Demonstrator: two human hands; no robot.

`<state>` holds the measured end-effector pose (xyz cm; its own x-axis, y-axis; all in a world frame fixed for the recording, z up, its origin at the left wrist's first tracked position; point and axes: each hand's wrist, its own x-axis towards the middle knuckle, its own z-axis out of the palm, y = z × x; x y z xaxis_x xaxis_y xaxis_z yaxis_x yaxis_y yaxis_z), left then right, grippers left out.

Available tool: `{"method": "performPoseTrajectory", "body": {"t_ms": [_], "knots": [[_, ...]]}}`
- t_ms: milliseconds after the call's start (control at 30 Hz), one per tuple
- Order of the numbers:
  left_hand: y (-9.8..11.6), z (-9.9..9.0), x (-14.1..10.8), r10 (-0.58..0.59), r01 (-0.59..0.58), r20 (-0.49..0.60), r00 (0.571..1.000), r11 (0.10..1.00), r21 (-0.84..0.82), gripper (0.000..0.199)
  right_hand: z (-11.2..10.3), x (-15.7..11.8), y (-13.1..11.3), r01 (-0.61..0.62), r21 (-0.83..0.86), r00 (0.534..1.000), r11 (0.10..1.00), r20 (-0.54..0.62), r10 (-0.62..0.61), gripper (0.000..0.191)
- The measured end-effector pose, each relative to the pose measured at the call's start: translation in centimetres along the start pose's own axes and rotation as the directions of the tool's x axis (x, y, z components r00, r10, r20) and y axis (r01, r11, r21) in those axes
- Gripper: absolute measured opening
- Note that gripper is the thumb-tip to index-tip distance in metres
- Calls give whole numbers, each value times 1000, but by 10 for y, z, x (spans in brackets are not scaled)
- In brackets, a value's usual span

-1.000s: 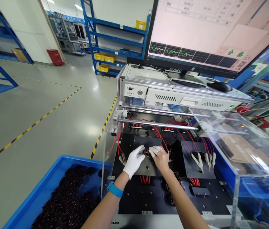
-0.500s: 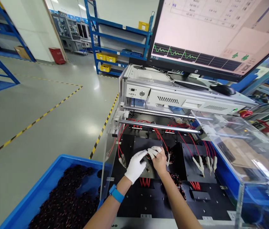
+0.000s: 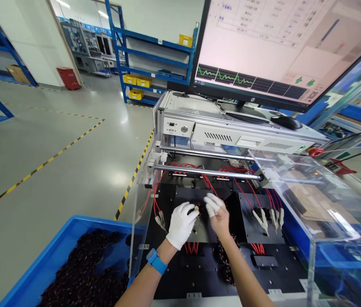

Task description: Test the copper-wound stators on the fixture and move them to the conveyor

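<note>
The person's gloved left hand (image 3: 180, 224) is half closed, thumb and fingertips pinching a small dark round component (image 3: 198, 206) with a brass-coloured spot, above the middle black plate (image 3: 204, 232). The right hand (image 3: 218, 214), with white coverings on its fingers, is slightly blurred; its fingers are extended loosely, just to the right of the component and apart from it. It appears to hold nothing.

More dark wound parts (image 3: 223, 252) lie beneath the right forearm. To the right, white clips (image 3: 261, 221) on red wires rest on another black plate (image 3: 249, 229). At lower left, a blue bin (image 3: 59, 233) holds a heap of dark parts. Above, a monitor (image 3: 250, 47) shows 3 green curves.
</note>
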<state>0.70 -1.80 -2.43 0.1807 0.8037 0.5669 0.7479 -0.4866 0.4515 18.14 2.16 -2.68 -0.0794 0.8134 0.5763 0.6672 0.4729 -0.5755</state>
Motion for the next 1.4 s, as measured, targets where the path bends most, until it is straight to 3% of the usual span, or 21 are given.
{"method": "performPoseTrajectory", "body": {"t_ms": [67, 100, 167, 233, 333, 433, 567, 633, 700, 800, 833, 900, 967, 1033, 1200, 1400], "knots": [[0, 0, 5, 45, -45, 4, 999, 999, 5, 20, -5, 2, 19, -252, -19, 961, 968, -124, 248, 45], [-1, 0, 7, 51, -51, 12, 999, 999, -10, 18, -7, 2, 30, -350, -65, 933, 934, -116, 342, 50], [-3, 0, 10, 34, -30, 39, 999, 996, -79, 16, -7, 1, 50, -443, -221, 888, 869, 21, 459, 58], [-6, 0, 12, -14, 30, 84, 996, 982, -189, 14, -5, -1, 61, -455, -353, 844, 818, 121, 522, 57], [-10, -4, 10, -85, 130, 137, 987, 922, -364, 13, -5, 1, 59, -446, -355, 852, 821, 111, 511, 36], [-12, -8, 5, -90, 117, 80, 993, 883, -455, 10, -14, 12, 42, -499, -239, 850, 833, 57, 525, 26], [-9, -12, 4, 88, -79, 29, 996, 970, -230, 16, -36, 30, 18, -497, -297, 828, 816, 120, 548, 41], [-5, -13, 9, 167, -161, 62, 984, 983, -91, 16, -42, 35, 10, -443, -353, 845, 824, 143, 515, 51], [-2, -13, 14, 204, -202, 91, 975, 979, -33, 11, -43, 35, 3, -414, -344, 878, 843, 93, 470, 51], [1, -11, 19, 240, -234, 161, 957, 971, -53, 14, -32, 32, -10, -469, -26, 879, 883, 82, 469, 44], [1, -10, 19, 241, -233, 181, 953, 970, -66, 15, -26, 31, -16, -529, 160, 848, 833, 132, 513, 42], [0, -8, 18, 227, -211, 194, 954, 973, -97, 15, -13, 31, -28, -671, 482, 725, 563, 269, 634, 37], [-1, -6, 16, 196, -174, 197, 961, 977, -123, 15, -3, 33, -39, -723, 643, 580, 254, 364, 728, 32], [-1, -5, 15, 167, -141, 202, 965, 980, -138, 15, 4, 34, -46, -701, 706, 493, 98, 381, 782, 30], [1, -3, 14, 138, -107, 177, 975, 979, -175, 16, 10, 35, -51, -646, 763, 444, 37, 336, 830, 29], [2, -4, 14, 156, -134, 169, 973, 981, -138, 14, 18, 33, -54, -604, 794, 489, 74, 295, 821, 34]]}}
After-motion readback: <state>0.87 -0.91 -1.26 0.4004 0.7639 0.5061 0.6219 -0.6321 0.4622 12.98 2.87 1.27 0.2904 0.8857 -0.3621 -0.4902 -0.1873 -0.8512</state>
